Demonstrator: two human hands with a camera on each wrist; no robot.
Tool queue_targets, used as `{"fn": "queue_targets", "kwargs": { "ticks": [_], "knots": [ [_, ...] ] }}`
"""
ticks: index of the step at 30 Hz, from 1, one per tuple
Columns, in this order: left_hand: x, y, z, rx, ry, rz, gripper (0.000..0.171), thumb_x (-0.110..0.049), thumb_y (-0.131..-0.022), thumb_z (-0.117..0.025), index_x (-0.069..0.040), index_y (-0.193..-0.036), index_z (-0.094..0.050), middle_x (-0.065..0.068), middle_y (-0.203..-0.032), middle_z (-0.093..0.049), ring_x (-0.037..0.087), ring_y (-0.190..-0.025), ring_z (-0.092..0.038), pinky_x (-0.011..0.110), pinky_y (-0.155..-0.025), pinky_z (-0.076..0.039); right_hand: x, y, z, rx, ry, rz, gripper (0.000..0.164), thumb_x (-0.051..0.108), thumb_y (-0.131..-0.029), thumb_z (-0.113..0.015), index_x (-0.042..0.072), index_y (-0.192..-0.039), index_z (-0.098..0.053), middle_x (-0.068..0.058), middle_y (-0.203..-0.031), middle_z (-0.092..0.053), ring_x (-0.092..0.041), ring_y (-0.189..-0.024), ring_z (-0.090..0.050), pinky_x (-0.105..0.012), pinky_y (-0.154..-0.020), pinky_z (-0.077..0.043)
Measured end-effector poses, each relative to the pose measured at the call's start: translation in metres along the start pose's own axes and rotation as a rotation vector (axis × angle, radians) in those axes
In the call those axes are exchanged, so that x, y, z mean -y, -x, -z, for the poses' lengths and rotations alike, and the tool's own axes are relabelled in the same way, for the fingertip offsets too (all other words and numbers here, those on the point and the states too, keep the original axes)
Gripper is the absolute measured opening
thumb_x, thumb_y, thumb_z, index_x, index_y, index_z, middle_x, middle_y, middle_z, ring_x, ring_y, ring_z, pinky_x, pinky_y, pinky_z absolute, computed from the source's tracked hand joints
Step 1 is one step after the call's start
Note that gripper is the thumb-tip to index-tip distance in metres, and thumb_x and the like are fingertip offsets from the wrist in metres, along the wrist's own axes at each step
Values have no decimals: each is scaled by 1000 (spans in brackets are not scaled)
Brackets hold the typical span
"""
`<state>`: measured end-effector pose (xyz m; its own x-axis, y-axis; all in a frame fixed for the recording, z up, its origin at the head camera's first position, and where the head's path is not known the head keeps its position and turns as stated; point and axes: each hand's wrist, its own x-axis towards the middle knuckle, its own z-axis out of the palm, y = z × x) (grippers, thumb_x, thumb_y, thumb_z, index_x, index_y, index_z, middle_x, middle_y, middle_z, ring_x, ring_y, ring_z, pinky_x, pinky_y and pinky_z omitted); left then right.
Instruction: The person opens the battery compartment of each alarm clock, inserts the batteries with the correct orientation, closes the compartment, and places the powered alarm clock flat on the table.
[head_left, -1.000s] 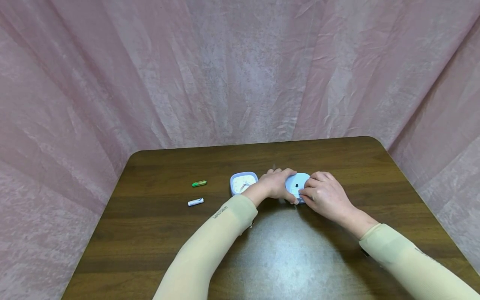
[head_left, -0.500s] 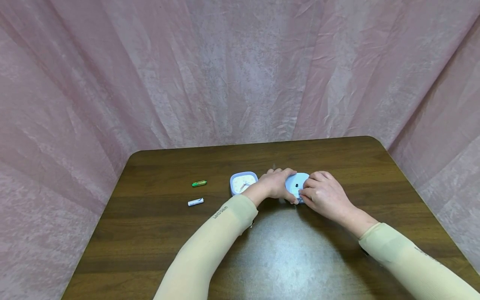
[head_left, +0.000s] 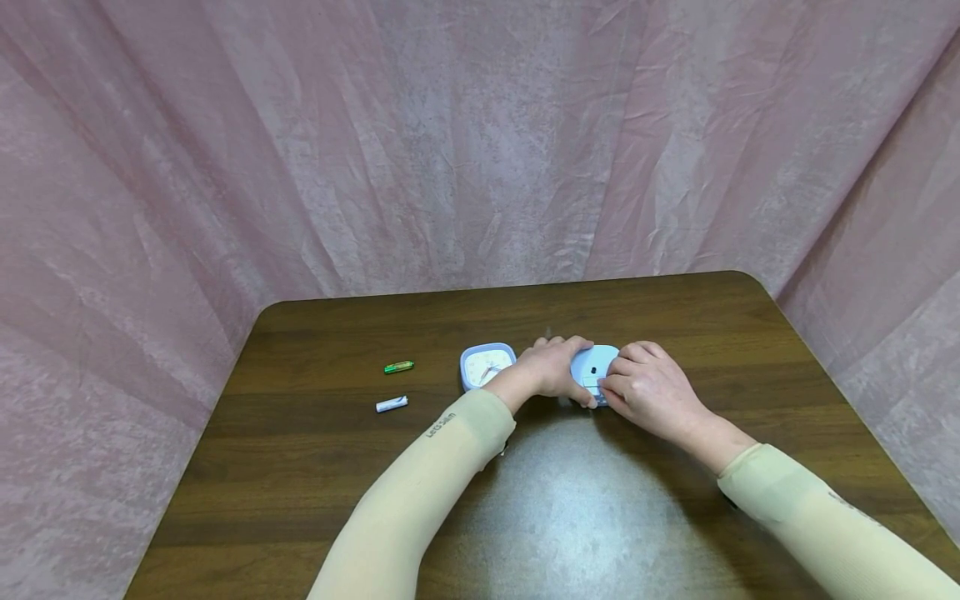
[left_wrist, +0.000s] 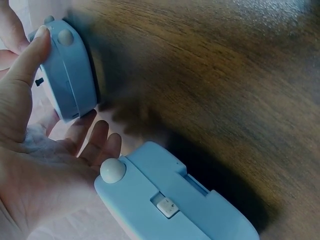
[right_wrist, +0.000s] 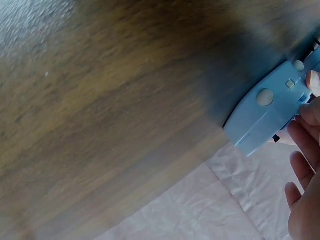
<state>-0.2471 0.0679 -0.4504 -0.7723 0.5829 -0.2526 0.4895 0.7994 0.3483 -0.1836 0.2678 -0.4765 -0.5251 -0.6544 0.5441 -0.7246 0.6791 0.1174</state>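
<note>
A light blue alarm clock lies with its back up near the middle of the table. My left hand grips it from the left, thumb on the near edge and fingers on the far side. From the right, my right hand has curled fingers, with thumb and index fingertips pinching at the near part of the clock's back, beside a small rectangular panel. A black knob sticks out of the back. In the right wrist view, the clock's body shows a round foot; the fingertips partly hide the panel.
A second clock, lavender-blue with a white dial, lies face up beside my left wrist, which overlaps it. Farther left are a green battery and a white battery. A pink curtain hangs behind the wooden table.
</note>
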Motion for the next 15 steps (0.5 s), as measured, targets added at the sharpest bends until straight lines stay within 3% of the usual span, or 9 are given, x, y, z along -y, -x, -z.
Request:
{"fn": "queue_targets", "kwargs": {
  "ticks": [15],
  "knots": [
    [-1,2,1,8,4,2,93,-56,-78,-85,-32,-156,-40,1,-142,-53,22,-115,-48,36,-93,-43,-3,0,1,-15,21,34,5,15,-78,-80,13,-81,-77,0,-77,-69,-28,-85,-59,-48,-88,-46]
  ]
}}
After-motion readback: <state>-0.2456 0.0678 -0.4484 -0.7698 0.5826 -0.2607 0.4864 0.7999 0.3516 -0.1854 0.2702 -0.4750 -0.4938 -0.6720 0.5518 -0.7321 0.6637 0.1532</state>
